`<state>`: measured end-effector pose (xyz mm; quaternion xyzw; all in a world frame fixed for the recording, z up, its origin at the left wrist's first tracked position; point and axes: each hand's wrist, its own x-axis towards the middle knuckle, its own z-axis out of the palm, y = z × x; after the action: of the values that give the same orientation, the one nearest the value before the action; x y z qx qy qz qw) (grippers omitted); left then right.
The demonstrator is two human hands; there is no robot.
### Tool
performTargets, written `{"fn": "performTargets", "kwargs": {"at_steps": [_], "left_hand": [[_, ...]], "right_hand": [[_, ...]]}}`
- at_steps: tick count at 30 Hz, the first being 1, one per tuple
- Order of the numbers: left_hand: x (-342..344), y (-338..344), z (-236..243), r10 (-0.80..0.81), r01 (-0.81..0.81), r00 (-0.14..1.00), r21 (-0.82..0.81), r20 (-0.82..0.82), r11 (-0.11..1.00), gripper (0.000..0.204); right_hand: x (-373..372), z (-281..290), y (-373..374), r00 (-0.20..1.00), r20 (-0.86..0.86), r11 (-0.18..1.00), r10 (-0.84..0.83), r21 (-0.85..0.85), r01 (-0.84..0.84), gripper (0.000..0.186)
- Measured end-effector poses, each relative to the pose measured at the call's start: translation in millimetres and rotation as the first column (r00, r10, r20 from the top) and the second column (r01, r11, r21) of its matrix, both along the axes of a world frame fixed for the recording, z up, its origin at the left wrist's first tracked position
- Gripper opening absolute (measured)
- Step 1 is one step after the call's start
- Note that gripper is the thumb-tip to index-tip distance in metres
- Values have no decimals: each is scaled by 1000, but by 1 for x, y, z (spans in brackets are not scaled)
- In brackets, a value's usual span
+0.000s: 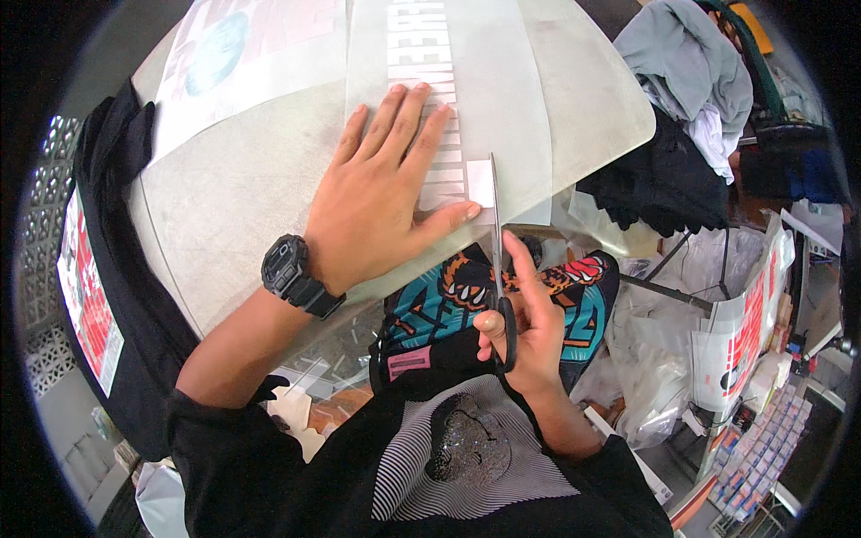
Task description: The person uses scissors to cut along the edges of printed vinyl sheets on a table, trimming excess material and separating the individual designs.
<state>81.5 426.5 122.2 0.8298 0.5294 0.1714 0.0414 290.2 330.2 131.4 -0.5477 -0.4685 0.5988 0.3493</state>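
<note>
My left hand [377, 193] lies flat, fingers stretched out, on a translucent film sheet [504, 85] printed with a column of large white letters. Its thumb reaches toward a small white rectangle [481, 179] at the sheet's near end. Scissors [500, 255] with dark handles are gripped in my right hand [536, 332], just past the table edge. Their blades point away from me, upright in view, and run along the right side of the white rectangle at the film. Whether the blades are closed cannot be made out.
The pale table [242, 197] has rounded corners. Another printed sheet [260, 54] lies at its far left. A black garment [126, 296] hangs over the left side. To the right are piled clothes [686, 63] and a clear plastic bag [641, 386]. Patterned shorts [430, 309] cover my lap.
</note>
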Motion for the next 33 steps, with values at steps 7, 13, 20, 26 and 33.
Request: {"fn": "performTargets", "kwargs": {"at_steps": [7,13,20,26,33], "left_hand": [[-1,-1,2,20,-20,1000,-28,-11,999,85],[-1,-1,4,18,-19,1000,-41,-20,999,86],[0,-1,1,18,-19,1000,-58,-6,998,87],[-1,0,4,13,-13,1000,-63,-6,998,86],[0,-1,5,18,-19,1000,-87,-5,996,87]], "right_hand": [[-5,0,9,999,17,998,28,60,-29,77],[-9,3,28,996,71,995,47,80,-52,72],[-15,15,57,996,87,998,37,43,-41,70],[-18,22,81,977,191,993,90,64,-104,72],[-25,34,99,986,144,995,88,33,-94,72]]}}
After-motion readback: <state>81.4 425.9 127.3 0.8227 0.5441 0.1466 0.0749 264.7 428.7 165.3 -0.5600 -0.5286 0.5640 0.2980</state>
